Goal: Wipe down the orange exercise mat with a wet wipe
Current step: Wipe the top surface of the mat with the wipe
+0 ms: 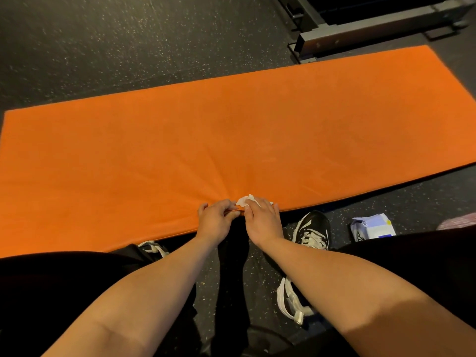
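Your left hand (215,220) pinches the near edge of the flat orange mat (231,130), puckering its soft cover. Beside it, your right hand (262,219) has its fingers curled on a crumpled white wipe (244,200). The mat lies on the speckled rubber floor (103,42).

A gym — speckled rubber floor (103,47), steel equipment frame (373,24).

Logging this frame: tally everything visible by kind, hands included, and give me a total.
Orange exercise mat: 1
Wet wipe: 1
Pack of wipes: 1
Black sneakers: 2
Hands: 2, left hand and right hand
Metal equipment frame: 1
White strapped item, kind unclear: 1
Total: 9
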Tool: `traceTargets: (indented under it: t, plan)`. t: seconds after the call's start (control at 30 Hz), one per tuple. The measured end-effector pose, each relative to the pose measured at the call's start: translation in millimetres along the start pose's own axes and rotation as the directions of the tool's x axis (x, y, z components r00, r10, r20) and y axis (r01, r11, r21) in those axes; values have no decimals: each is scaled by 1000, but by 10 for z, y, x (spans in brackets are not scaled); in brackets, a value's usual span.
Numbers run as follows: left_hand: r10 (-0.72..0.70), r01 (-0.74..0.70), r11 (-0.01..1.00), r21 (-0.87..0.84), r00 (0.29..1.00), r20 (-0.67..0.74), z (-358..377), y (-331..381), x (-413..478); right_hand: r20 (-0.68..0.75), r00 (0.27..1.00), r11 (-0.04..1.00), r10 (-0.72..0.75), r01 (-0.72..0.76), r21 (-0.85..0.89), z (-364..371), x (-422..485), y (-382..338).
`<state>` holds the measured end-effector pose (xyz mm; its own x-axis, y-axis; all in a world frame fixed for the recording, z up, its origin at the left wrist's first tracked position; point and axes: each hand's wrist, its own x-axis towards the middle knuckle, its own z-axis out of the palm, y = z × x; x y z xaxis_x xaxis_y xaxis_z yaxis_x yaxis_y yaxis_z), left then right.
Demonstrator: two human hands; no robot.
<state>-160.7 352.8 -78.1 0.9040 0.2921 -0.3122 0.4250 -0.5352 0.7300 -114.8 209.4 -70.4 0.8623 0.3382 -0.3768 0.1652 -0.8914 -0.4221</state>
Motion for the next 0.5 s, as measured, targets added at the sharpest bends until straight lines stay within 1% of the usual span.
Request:
traceTargets:
  t: [0.17,0.4,0.5]
  plan:
    - [11,-12,998,-59,1000,-13,-61,50,3,-67,997,999,-25,23,-24,-94,-28,-32]
    - [42,-47,991,-122,998,-43,-54,164,-90,-117,992,998,-39,33,-54,-259,-148,-28]
    - [63,-68,989,-135,997,-45,-11,249,-134,-132,991,998,-11,3,-57,-302,-187,25]
